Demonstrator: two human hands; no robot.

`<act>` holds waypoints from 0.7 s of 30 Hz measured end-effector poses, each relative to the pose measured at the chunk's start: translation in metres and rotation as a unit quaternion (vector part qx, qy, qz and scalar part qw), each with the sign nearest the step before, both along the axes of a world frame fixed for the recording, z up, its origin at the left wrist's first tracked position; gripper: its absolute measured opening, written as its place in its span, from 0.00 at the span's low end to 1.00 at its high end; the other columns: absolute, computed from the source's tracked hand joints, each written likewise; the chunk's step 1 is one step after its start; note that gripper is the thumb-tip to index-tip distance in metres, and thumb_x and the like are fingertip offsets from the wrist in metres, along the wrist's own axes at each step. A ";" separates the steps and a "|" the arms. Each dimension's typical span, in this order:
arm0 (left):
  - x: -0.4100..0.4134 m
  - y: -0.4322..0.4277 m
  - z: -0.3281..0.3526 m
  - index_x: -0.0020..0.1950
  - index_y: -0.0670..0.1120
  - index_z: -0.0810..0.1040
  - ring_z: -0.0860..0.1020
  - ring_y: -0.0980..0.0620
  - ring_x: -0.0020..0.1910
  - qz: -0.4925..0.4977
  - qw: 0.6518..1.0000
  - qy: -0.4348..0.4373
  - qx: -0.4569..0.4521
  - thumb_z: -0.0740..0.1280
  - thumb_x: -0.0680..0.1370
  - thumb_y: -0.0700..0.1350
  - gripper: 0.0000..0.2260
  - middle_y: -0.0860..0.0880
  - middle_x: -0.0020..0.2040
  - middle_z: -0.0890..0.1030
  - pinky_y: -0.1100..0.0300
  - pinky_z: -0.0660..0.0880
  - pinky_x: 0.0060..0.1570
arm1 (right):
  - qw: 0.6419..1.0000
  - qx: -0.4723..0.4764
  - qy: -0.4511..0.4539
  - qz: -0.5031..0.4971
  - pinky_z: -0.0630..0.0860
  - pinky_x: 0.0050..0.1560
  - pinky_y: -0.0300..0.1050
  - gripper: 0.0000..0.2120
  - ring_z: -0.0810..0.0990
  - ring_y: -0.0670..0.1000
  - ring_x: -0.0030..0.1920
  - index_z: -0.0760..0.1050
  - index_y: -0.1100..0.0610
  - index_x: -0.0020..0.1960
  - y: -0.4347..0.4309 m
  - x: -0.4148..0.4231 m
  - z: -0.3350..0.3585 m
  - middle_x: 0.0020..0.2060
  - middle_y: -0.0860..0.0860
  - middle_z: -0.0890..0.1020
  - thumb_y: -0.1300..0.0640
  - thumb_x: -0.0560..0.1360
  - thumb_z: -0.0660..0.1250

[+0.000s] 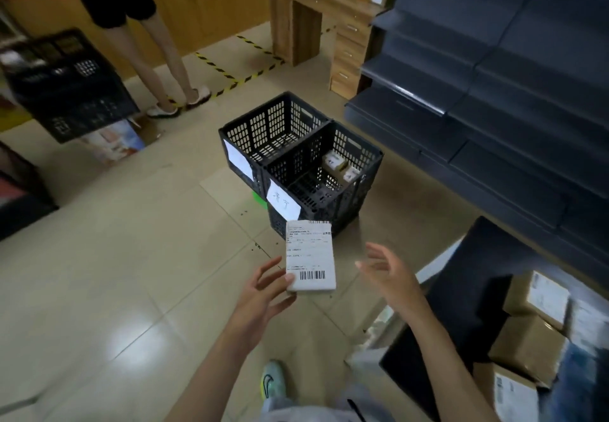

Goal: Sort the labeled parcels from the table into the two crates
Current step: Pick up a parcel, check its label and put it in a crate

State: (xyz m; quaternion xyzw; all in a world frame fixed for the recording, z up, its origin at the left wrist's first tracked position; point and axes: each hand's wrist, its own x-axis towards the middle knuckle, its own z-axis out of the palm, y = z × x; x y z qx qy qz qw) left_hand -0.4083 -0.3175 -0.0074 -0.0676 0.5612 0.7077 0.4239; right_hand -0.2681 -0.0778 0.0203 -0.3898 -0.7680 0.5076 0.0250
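A flat white labeled parcel (310,257) hangs over the floor just in front of the two black crates. My left hand (263,293) has its fingers spread and straight, with a fingertip touching the parcel's lower left corner. My right hand (389,276) is open to the right of the parcel, apart from it. The left crate (273,125) looks empty and carries a white sheet. The right crate (365,178) holds small boxes (336,163) and has a handwritten sheet (283,204) on its front. Several brown parcels (527,346) lie on the dark table (461,290) at my right.
Dark metal shelving (494,75) fills the right side behind the crates. A wooden desk (313,9) stands at the back. Another person (158,42) stands at the back left beside a raised black crate (66,85). Striped tape (230,75) marks the tiled floor.
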 end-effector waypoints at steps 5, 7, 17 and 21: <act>-0.069 -0.017 -0.003 0.71 0.47 0.76 0.83 0.42 0.63 0.028 0.999 0.013 -0.019 0.76 0.77 0.39 0.23 0.45 0.63 0.85 0.41 0.79 0.65 | 0.971 0.186 -0.117 0.092 0.75 0.65 0.52 0.25 0.76 0.51 0.68 0.70 0.42 0.74 0.001 -0.066 0.010 0.69 0.44 0.76 0.39 0.79 0.67; -0.097 -0.012 -0.007 0.70 0.47 0.77 0.83 0.43 0.63 0.028 0.999 0.015 -0.027 0.76 0.77 0.39 0.23 0.46 0.62 0.85 0.41 0.79 0.65 | 0.963 0.219 -0.123 0.096 0.75 0.65 0.52 0.24 0.75 0.52 0.67 0.71 0.44 0.73 0.008 -0.094 0.006 0.69 0.46 0.76 0.39 0.79 0.66; -0.266 0.069 -0.030 0.68 0.48 0.79 0.84 0.43 0.61 -0.018 0.997 0.026 -0.076 0.79 0.74 0.40 0.24 0.43 0.63 0.84 0.41 0.81 0.62 | 0.955 0.242 -0.160 0.070 0.68 0.54 0.42 0.21 0.76 0.51 0.65 0.73 0.50 0.72 0.087 -0.244 -0.025 0.66 0.48 0.77 0.44 0.82 0.65; -0.331 0.114 -0.033 0.68 0.48 0.78 0.85 0.45 0.58 -0.057 0.993 0.032 -0.100 0.80 0.72 0.43 0.25 0.43 0.63 0.84 0.43 0.82 0.60 | 0.967 0.200 -0.148 0.054 0.66 0.50 0.39 0.19 0.77 0.50 0.61 0.74 0.50 0.71 0.116 -0.287 -0.033 0.65 0.47 0.77 0.45 0.82 0.65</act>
